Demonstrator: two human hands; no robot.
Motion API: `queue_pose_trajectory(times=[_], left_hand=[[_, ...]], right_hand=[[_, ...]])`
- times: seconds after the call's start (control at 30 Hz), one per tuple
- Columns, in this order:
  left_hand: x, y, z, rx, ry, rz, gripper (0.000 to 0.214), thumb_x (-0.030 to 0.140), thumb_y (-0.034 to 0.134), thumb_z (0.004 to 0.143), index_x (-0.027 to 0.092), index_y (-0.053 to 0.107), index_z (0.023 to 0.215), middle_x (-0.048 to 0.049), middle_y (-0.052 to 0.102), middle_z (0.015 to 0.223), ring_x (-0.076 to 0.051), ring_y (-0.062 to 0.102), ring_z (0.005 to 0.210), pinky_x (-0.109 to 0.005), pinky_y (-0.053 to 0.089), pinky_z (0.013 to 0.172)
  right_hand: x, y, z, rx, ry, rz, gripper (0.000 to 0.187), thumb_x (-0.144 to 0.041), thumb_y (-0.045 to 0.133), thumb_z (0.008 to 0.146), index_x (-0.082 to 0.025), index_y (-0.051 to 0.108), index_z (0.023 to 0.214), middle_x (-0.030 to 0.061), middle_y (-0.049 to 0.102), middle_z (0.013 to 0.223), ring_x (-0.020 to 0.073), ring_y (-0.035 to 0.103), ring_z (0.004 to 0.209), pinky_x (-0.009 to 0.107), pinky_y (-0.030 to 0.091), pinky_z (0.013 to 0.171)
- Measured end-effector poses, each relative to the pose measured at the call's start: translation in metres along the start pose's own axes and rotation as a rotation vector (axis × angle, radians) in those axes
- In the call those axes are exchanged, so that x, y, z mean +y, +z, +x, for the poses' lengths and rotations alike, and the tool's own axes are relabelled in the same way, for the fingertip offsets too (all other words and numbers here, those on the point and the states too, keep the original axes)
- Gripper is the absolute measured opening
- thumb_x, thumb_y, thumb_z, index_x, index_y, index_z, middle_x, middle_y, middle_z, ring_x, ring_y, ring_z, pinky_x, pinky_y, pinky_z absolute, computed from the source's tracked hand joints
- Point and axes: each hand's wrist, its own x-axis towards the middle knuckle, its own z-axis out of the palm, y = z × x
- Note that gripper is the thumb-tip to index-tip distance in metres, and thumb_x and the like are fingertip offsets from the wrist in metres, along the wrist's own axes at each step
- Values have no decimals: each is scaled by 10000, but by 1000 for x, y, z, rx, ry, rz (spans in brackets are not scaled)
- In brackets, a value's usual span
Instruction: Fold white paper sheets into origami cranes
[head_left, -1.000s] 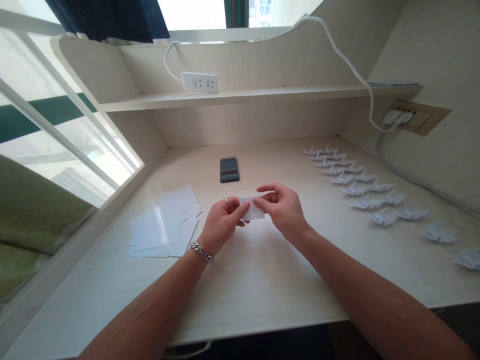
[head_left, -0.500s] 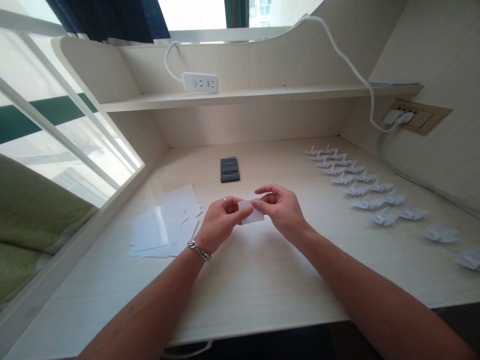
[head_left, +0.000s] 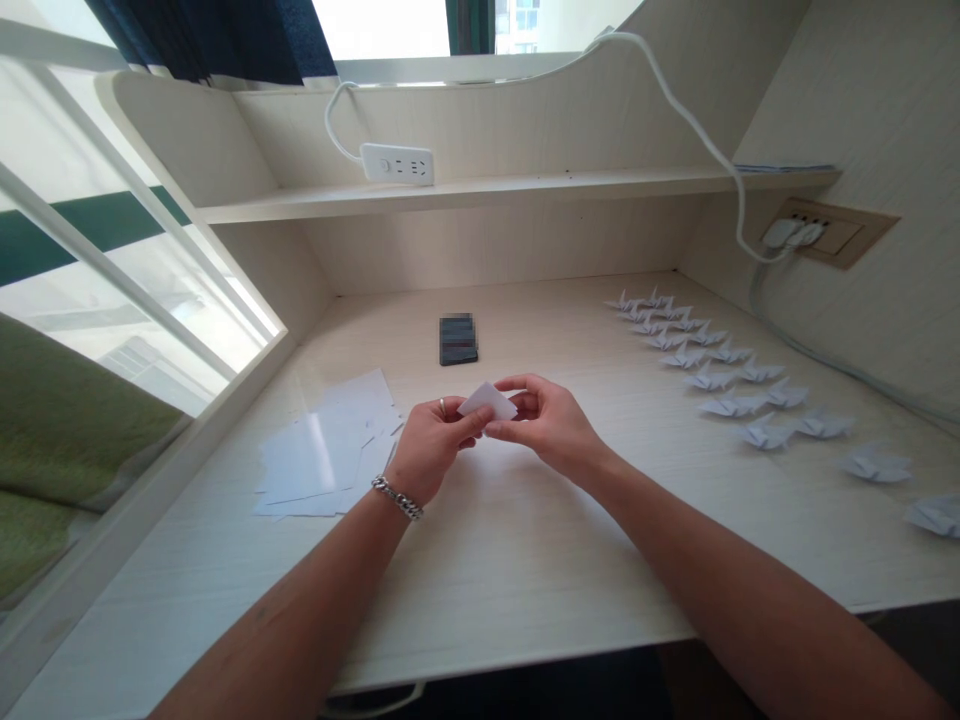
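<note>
A small folded piece of white paper [head_left: 487, 398] is held up between my hands above the desk, turned like a diamond with one corner pointing away from me. My left hand [head_left: 435, 440], with a ring and a chain bracelet, pinches its near corner between thumb and fingers. On the other side, my right hand [head_left: 551, 420] has its thumb near the lower edge and its fingers behind the right corner. The fingertips behind the paper are hidden. To the left lie loose white paper sheets [head_left: 322, 440] in an overlapping pile.
Several folded paper cranes [head_left: 731, 403] stand in rows along the right side of the desk [head_left: 480, 580]. A dark phone-like object [head_left: 458, 340], partly pixelated, lies beyond my hands. A white power strip [head_left: 397, 164] sits on the shelf [head_left: 525, 190]; its cable [head_left: 697, 130] runs to a wall socket [head_left: 836, 235].
The folded paper has turned from lying roughly square to a diamond position. My right hand has shifted left, its thumb moving from the paper's top face to its lower edge.
</note>
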Motion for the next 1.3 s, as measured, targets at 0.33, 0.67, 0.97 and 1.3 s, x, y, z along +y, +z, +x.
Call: queue_pose_trajectory(times=[0.33, 0.67, 0.97, 1.3], left_hand=[[2, 2, -1, -90, 7, -96, 313, 367, 825, 646, 110, 695, 769, -36, 639, 709, -104, 554, 653, -245, 434, 649], [2, 7, -3, -10, 114, 54, 312, 399, 773, 696, 110, 684, 772, -31, 640, 668, -118, 556, 621, -255, 445, 627], [6, 10, -6, 26, 131, 98, 310, 397, 760, 702, 103, 673, 745, -30, 629, 638, -115, 543, 601, -247, 427, 590], [9, 13, -9, 25, 144, 134, 292, 397, 750, 709, 118, 666, 687, -20, 617, 587, -113, 533, 558, -245, 409, 560]], right_hand=[[-7, 3, 0, 137, -9, 102, 432, -224, 846, 542, -152, 649, 920, -7, 672, 629, 161, 641, 608, 300, 507, 607], [-6, 9, 1, 252, -13, 261, 382, -280, 836, 578, -146, 648, 881, -5, 674, 620, 147, 626, 602, 324, 524, 661], [-6, 10, 0, 350, -5, 275, 449, -241, 846, 562, -158, 626, 945, 16, 714, 693, 173, 664, 657, 352, 544, 702], [-4, 5, 5, 362, -39, 355, 358, -226, 835, 570, -167, 612, 843, -6, 667, 659, 157, 643, 653, 349, 550, 711]])
